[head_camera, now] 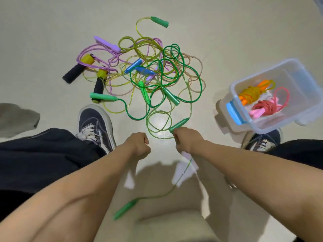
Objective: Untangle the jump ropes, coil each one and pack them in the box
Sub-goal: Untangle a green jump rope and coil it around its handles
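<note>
A tangle of jump ropes lies on the pale floor ahead: green, yellow-green, purple and peach cords with green, blue, purple and black-and-yellow handles. My right hand grips a green handle at the heap's near edge, and a light green cord runs from that hand down to a second green handle hanging blurred below. My left hand is curled into a fist beside it; I cannot see anything in it. The clear plastic box at the right holds a coiled orange-handled rope and a coiled pink rope.
My left shoe stands just left of the heap, and my right shoe sits under the box's near corner. The box has a blue latch. A grey cloth lies at the far left. A beige seat edge shows below my arms.
</note>
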